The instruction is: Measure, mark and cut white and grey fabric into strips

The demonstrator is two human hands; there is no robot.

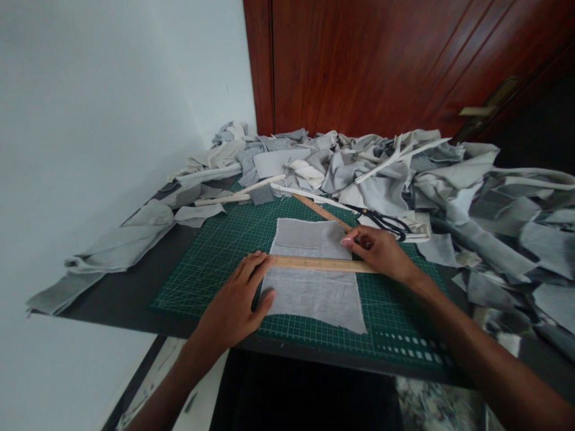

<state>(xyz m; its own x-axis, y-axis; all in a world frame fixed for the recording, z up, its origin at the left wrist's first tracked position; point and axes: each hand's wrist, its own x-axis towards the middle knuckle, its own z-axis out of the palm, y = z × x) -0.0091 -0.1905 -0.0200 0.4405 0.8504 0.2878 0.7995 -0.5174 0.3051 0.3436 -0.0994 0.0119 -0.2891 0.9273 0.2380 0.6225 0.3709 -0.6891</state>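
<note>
Working remotely, I lay my left hand (240, 294), fingers extended, on one end of a wooden ruler (314, 263); my right hand (381, 250) curls at the other, its hold unclear. Between them, under the ruler, grey cloth (309, 299) lies on a green mat (209, 257); even pressure should prevent slipping.

That head-worn camera is looking forward and down across the near edge of the table (130, 299), hovering near the left hand (238, 293) and right hand (380, 250), facing a reddish door (359, 66), with a white wall (90, 90) filling its left.
</note>
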